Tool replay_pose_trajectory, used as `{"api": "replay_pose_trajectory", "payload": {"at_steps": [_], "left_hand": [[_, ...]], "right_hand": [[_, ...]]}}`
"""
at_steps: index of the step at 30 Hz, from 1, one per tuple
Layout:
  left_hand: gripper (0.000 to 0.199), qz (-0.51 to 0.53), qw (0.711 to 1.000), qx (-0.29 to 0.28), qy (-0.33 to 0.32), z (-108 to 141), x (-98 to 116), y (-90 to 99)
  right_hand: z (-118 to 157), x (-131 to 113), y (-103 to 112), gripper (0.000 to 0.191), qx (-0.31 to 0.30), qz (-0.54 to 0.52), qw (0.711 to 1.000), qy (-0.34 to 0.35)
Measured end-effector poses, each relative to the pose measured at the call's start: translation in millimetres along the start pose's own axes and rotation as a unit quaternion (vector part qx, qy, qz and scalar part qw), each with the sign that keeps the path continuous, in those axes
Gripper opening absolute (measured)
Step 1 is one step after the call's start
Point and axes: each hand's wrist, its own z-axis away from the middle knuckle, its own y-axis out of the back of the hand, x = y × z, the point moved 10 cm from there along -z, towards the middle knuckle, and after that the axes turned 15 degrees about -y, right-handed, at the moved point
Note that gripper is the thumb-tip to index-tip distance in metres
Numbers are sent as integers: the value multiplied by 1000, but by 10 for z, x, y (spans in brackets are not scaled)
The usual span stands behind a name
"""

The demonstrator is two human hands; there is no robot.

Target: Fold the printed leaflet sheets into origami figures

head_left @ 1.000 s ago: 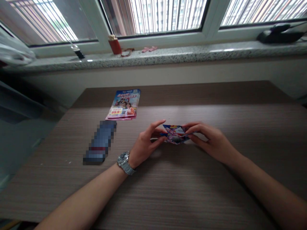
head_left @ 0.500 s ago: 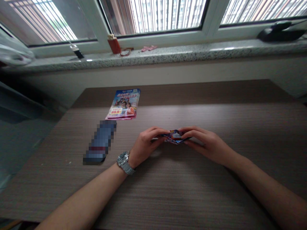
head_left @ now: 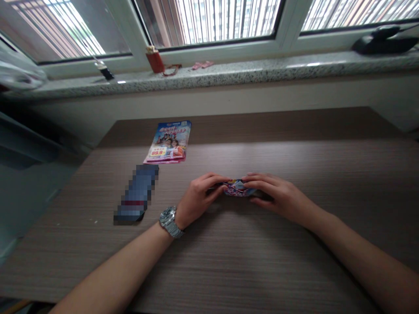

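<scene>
A small folded piece of colourful printed paper [head_left: 236, 188] lies between my hands, low over the middle of the table. My left hand [head_left: 199, 194], with a metal watch on its wrist, pinches the paper's left end between thumb and fingers. On the other side, my right hand [head_left: 278, 192] has its fingertips over the paper's right part, thumb underneath at the near edge. My fingers cover both ends of the paper, so its full shape is hidden.
A stack of printed flyers [head_left: 170, 141] lies at the table's back left, with a blurred-out dark phone-like object [head_left: 136, 194] nearer me. On the stone windowsill [head_left: 248, 74] stand a red lighter-shaped item [head_left: 155, 60] and a black device [head_left: 382, 41].
The folded paper looks flatter now; its raised, pointed middle has been pressed down. My right hand has shifted slightly left over it, while my left hand keeps its place.
</scene>
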Motion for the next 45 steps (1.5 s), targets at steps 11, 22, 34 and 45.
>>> {"api": "replay_pose_trajectory", "payload": {"at_steps": [11, 22, 34, 45], "left_hand": [[55, -102, 989, -72, -83, -11, 191, -106], [39, -116, 988, -79, -69, 1, 102, -158], [49, -69, 993, -68, -62, 1, 139, -134], [51, -75, 993, -58, -65, -1, 180, -89]], "right_hand": [[-13, 22, -3, 35, 7, 4, 1000, -8], [-8, 34, -32, 45, 3, 32, 999, -16], [-14, -7, 55, 47, 23, 42, 999, -6], [11, -83, 140, 43, 48, 32, 998, 10]]}}
